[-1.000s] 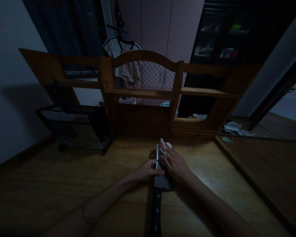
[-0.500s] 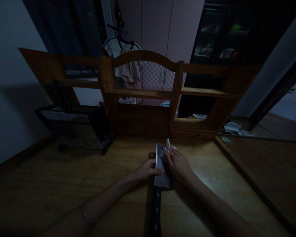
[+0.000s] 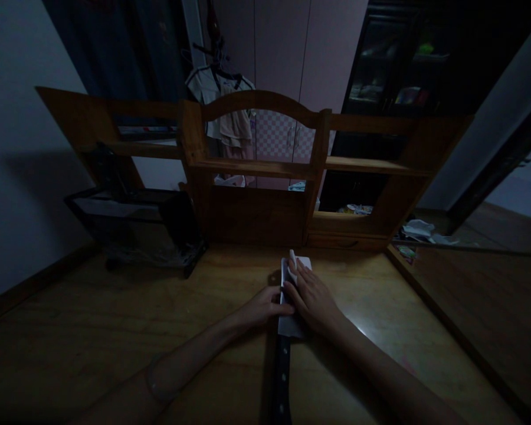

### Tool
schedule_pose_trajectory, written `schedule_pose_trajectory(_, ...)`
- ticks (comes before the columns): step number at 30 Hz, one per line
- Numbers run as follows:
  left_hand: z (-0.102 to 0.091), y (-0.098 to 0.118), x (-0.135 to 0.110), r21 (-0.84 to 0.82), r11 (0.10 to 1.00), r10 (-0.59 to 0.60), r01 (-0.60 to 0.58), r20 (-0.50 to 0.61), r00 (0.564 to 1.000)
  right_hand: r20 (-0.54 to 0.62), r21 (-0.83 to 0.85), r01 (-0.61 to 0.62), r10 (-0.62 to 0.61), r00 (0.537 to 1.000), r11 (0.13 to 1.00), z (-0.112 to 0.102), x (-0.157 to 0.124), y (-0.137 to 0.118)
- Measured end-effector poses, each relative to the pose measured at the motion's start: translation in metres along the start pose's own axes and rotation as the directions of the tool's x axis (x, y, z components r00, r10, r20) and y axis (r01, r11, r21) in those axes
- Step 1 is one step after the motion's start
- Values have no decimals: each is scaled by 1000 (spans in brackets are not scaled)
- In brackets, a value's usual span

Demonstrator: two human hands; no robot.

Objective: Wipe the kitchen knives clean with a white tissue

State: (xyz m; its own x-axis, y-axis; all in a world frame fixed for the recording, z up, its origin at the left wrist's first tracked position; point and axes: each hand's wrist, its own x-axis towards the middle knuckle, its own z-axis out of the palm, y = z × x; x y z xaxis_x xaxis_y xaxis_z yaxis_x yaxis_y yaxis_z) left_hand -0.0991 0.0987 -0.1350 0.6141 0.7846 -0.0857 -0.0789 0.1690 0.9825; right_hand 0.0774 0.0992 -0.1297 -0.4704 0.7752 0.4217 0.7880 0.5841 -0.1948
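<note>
A cleaver with a broad metal blade and a black riveted handle points away from me over the wooden desk. My left hand grips the blade by its left edge, thumb on the upper face and fingers underneath. Pressed against the blade's upper face is a folded white tissue, held under the fingers of my right hand. That hand covers much of the blade's right half. The handle reaches toward the bottom of the view, with neither hand on it.
A wooden shelf unit stands along the desk's back. On the left is a black-framed rack with clear sides. A raised wooden edge borders the desk on the right. Clothes hang behind the shelf.
My right hand has slid a little left across the blade with the tissue, uncovering the blade's far right corner. My left hand and the cleaver have barely moved.
</note>
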Motion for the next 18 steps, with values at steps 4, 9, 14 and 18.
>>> schedule_pose_trajectory(4, 0, 0, 0, 82, 995, 52, -49, -36, 998, 71, 128, 75, -84, 994, 989, -7, 2, -4)
schedule_pose_trajectory(9, 0, -1, 0, 37, 999, 28, -28, -17, 999, 129, 208, 126, -155, 980, 970, -18, 4, -5)
schedule_pose_trajectory(14, -1, 0, -1, 32, 999, 15, -14, -42, 999, 132, 165, 124, -147, 980, 978, -21, 4, -6)
schedule_pose_trajectory(18, -4, -1, 1, -2, 1000, -25, 25, -46, 999, 119, 87, 105, -115, 986, 991, -22, 4, -6)
